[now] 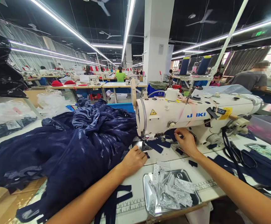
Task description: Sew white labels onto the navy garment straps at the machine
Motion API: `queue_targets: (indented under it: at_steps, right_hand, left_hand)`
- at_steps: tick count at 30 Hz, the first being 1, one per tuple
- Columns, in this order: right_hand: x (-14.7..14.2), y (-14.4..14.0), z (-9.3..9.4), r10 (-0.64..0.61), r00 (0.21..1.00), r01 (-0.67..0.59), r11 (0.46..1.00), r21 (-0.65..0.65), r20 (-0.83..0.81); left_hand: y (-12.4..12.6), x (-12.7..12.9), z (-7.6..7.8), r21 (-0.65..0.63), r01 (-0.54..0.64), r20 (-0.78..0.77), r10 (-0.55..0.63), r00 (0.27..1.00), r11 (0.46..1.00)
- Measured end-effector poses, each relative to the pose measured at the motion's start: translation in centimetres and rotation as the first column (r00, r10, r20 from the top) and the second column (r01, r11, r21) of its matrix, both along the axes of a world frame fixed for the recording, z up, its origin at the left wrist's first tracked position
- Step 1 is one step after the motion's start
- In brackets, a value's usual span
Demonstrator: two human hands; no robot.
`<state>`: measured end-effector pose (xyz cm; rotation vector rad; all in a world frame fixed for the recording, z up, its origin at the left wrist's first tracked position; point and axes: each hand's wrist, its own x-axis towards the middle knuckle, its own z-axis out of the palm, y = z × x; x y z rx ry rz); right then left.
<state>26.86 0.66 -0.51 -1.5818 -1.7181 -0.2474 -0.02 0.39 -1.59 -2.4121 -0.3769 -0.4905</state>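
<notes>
A white JUKI sewing machine [196, 116] stands on the white table [163, 155]. My left hand [133, 160] rests on the table just left of the needle plate [142, 145], pressing on the edge of a large navy blue garment [63, 149]. My right hand [186, 141] lies under the machine arm, fingers on small navy fabric pieces [160, 144] beside the presser foot. Whether the right fingers pinch a piece I cannot tell.
A metal tray [147, 182] with several white labels sits at the table's front edge. Black scissors [239, 155] and more navy strips lie at the right. Two blue thread cones [204, 65] stand behind the machine. Other workers sit at far tables; a person in grey sits at the right.
</notes>
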Motion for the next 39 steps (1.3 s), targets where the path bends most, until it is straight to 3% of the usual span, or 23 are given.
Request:
queue_targets:
  at_steps: [2,5,9,11,13,15,18,21,24,27,34,39]
  right_hand:
    - [-1.5,-1.7,0.4,0.187,0.972,-0.194,0.980,0.038,0.144]
    - [-4.0,-3.0,0.8,0.460,0.772,-0.498,0.867,-0.032,0.439]
    - [-6.2,-2.2,0.4,0.563,0.512,-0.614,0.768,-0.182,0.649]
    - [-6.3,-1.6,-0.1,0.593,0.443,-0.626,0.741,-0.242,0.672]
    - [-6.1,-1.3,-0.5,0.624,0.464,-0.624,0.734,-0.268,0.629]
    - [-6.0,-1.5,-0.6,0.643,0.554,-0.610,0.746,-0.267,0.529]
    - [-7.0,-2.3,-0.2,0.611,0.703,-0.545,0.792,-0.277,0.364]
    - [-8.7,-2.6,0.0,0.511,0.785,-0.414,0.853,-0.318,0.350]
    - [-9.6,-2.3,0.0,0.458,0.771,-0.328,0.881,-0.340,0.442]
    - [-9.6,-1.8,0.0,0.492,0.726,-0.337,0.864,-0.375,0.481]
    - [-9.0,-1.5,0.0,0.543,0.765,-0.386,0.817,-0.428,0.347]
    - [-8.4,-1.6,0.2,0.597,0.744,-0.438,0.775,-0.456,0.299]
  left_hand:
    - [-0.2,0.1,0.1,-0.015,-0.018,-0.038,0.018,0.999,1.000]
    - [-0.6,0.0,0.3,-0.045,-0.051,-0.120,0.045,0.992,0.998]
    - [-1.1,-0.5,0.3,-0.055,-0.076,-0.153,0.067,0.986,0.996]
    - [-1.3,-0.8,0.2,-0.052,-0.079,-0.136,0.071,0.988,0.996]
    - [-1.3,-1.1,0.1,-0.047,-0.071,-0.112,0.065,0.992,0.996]
    - [-1.3,-1.1,0.1,-0.048,-0.057,-0.097,0.052,0.994,0.997]
    - [-1.2,-1.1,-0.1,-0.051,-0.052,-0.088,0.047,0.995,0.997]
    - [-1.2,-1.1,-0.2,-0.050,-0.050,-0.070,0.046,0.997,0.998]
    - [-1.2,-1.1,-0.3,-0.056,-0.037,-0.057,0.034,0.998,0.998]
    - [-1.2,-1.1,-0.3,-0.053,-0.031,-0.050,0.028,0.998,0.998]
    - [-1.2,-1.1,-0.1,-0.030,-0.024,-0.028,0.023,0.999,0.999]
    - [-1.2,-1.1,-0.1,-0.037,-0.047,-0.039,0.045,0.998,0.998]
